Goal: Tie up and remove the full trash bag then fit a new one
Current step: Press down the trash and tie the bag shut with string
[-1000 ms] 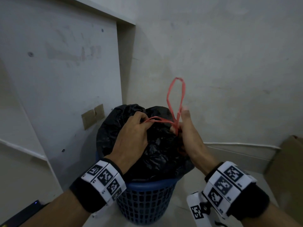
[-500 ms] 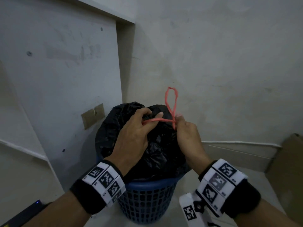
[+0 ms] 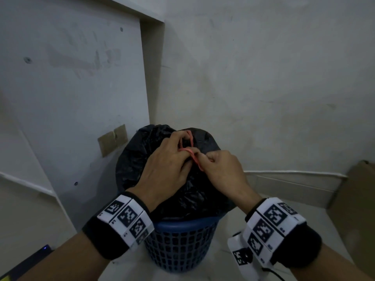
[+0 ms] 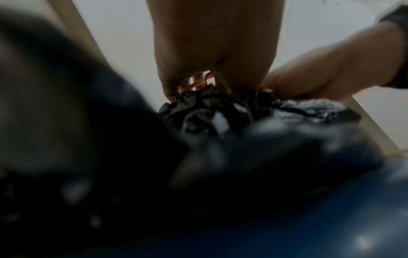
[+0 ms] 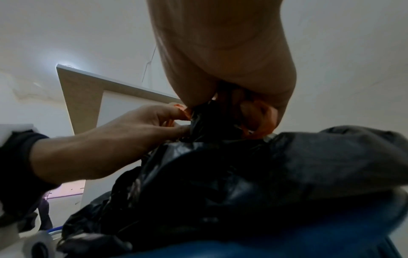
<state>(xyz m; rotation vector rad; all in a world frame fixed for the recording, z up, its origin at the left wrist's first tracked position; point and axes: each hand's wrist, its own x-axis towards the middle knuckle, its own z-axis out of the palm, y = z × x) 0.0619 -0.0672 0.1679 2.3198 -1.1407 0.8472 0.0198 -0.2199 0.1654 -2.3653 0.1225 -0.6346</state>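
A full black trash bag (image 3: pixel 134 165) bulges out of a blue mesh bin (image 3: pixel 178 246) that stands in a wall corner. Its red drawstring (image 3: pixel 189 151) lies low over the gathered bag top. My left hand (image 3: pixel 172 159) curls round one stretch of the drawstring, and my right hand (image 3: pixel 215 165) pinches the other stretch beside it, knuckles almost touching. In the left wrist view, orange cord (image 4: pixel 196 84) runs through the fingers above the crumpled bag neck (image 4: pixel 203 104). The right wrist view shows cord (image 5: pixel 264 118) wrapped over my right fingers at the bag neck (image 5: pixel 212 122).
A pale door (image 3: pixel 71 98) fills the left, with the wall corner right behind the bin. A brown cardboard box (image 3: pixel 357 203) leans at the right edge. A white tagged device (image 3: pixel 241 254) with a cable lies on the floor by the bin.
The tall drawstring loop that stood above the bag has been pulled down flat. Both hands have drawn together and dropped onto the bag top.
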